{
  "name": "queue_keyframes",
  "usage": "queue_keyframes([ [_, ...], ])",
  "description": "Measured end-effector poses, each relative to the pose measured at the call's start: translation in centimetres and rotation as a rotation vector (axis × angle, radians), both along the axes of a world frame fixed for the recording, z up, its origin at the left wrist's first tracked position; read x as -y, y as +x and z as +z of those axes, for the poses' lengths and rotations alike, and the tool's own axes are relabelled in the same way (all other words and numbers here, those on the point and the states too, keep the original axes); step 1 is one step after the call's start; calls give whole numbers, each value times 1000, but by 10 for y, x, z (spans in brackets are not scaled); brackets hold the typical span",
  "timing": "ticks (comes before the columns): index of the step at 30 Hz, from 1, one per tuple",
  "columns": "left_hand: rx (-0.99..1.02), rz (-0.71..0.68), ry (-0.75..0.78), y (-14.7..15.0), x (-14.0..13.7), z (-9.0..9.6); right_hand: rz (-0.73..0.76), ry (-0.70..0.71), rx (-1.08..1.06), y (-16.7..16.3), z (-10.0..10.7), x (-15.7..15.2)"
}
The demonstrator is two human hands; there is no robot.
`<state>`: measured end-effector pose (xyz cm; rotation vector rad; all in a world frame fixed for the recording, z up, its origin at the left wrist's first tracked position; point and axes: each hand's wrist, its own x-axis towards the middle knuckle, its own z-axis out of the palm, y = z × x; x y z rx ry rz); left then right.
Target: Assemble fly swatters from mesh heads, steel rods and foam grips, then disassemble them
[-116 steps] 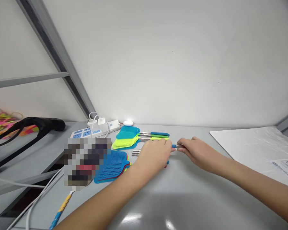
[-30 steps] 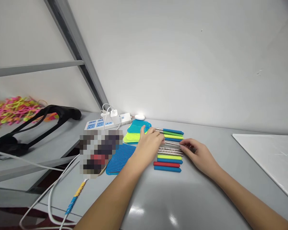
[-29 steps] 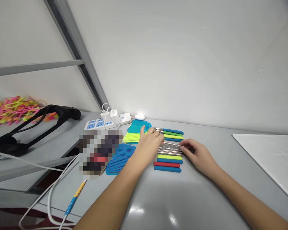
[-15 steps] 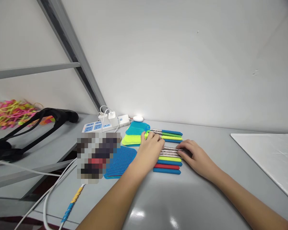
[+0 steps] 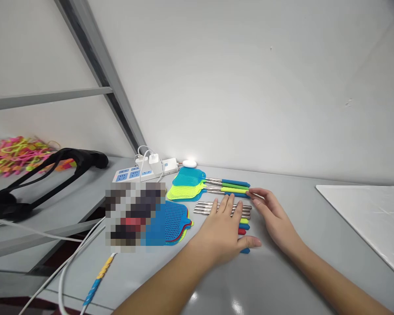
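Observation:
My left hand (image 5: pixel 223 229) lies flat with its fingers spread over a row of metal rods (image 5: pixel 203 208) and coloured handles (image 5: pixel 243 226). Its thumb points right, over the lower handles, and the palm hides part of them. The fingertips of my right hand (image 5: pixel 273 215) touch the right end of a yellow swatter handle (image 5: pixel 231 190), with the fingers loosely apart. Assembled fly swatters, with a teal head (image 5: pixel 188 176) and a yellow head (image 5: pixel 184 191), lie behind my hands. Nearer me at left is a stack of loose swatter heads (image 5: pixel 175 223), blue on top, red and yellow edges showing.
A power strip (image 5: pixel 131 173) with white chargers (image 5: pixel 155 163) stands by the wall. A white oval object (image 5: pixel 189 163) lies beside it. At left are a black strapped frame (image 5: pixel 79 162), a colourful heap (image 5: pixel 16 153) and white cables (image 5: pixel 64 280). A white board (image 5: pixel 367 210) lies at right.
My left hand has moved right and nearer me, from the swatter necks onto the rods and handles. My right hand has shifted slightly from the rod ends to the yellow handle's end.

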<state>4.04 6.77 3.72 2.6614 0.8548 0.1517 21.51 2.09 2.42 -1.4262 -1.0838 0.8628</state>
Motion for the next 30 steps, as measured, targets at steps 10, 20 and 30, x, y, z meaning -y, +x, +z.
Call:
queue_keyframes([
  [10,-39,76,23,11,2,-4,-39,65,-191,-15,-21,1],
  [20,-108,169,72,19,11,-7,29,70,-407,-23,-16,4],
  [30,-35,190,158,19,10,-10,23,40,-440,-29,-10,7],
])
